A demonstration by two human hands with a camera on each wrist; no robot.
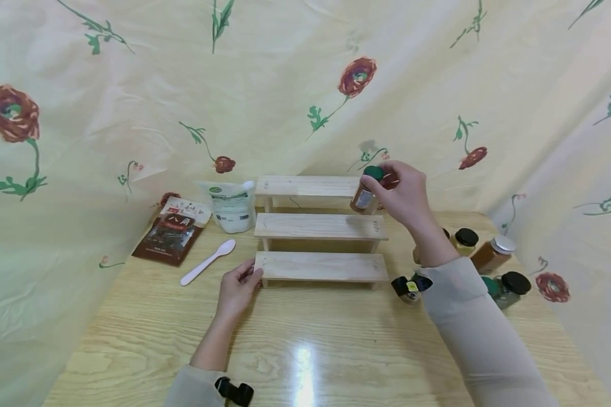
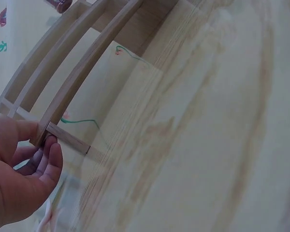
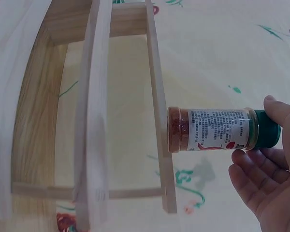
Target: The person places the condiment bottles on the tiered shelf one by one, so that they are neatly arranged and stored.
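My right hand [image 1: 404,189] pinches a spice jar [image 1: 363,198] by its green cap. Reddish-brown powder and a white printed label show on the jar [image 3: 210,129] in the right wrist view. Its base is at the right end of the top step of a three-step wooden rack [image 1: 321,226]; whether it bears weight there I cannot tell. With thumb and fingers, my left hand [image 1: 238,289] grips the left end of the rack's lowest step, as the left wrist view also shows at the step's corner [image 2: 44,126].
Left of the rack are a white spoon [image 1: 207,263], a brown packet [image 1: 173,232] and a white pouch [image 1: 231,206]. Several jars stand to the right, among them a silver-lidded jar [image 1: 493,254] and a black-lidded jar [image 1: 514,288], partly behind my right forearm. A flowered cloth [image 1: 285,85] hangs behind.
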